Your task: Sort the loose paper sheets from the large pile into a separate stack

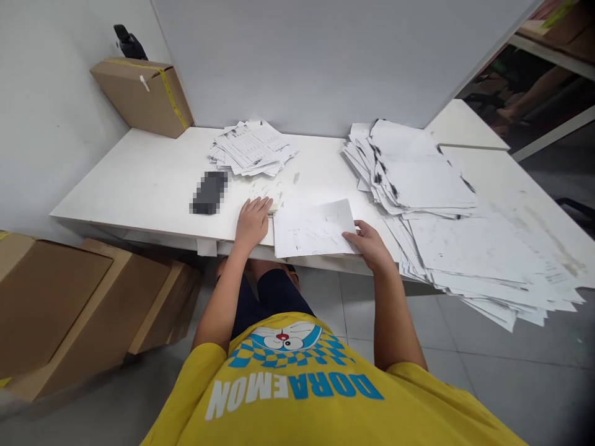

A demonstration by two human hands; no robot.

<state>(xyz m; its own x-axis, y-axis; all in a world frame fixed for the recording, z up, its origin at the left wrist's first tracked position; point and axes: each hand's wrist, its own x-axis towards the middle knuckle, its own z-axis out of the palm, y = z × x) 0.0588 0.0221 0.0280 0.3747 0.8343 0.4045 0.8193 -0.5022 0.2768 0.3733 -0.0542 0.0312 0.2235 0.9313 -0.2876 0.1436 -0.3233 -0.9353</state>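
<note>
My right hand (369,246) pinches the right edge of a white sheet of paper (316,229) with faint print or marks. This sheet lies at the front edge of the white table (153,186) and partly hangs over it. Left of the sheet, my left hand (254,222) rests on the table with its fingers stretched out. By its fingertips is a small pale thing (273,209), too small to make out. Beyond that hand lies a loose pile of printed papers (253,145). A dark, pixelated flat object (210,192) is to its left.
Two overlapping paper stacks stand on the right: a taller one with black-smudged edges (413,167) and a fanned one (483,254) overhanging the front edge. A taped cardboard box (144,96) leans at the back left. More cardboard boxes (56,303) stand below left. A partition (297,68) rises behind.
</note>
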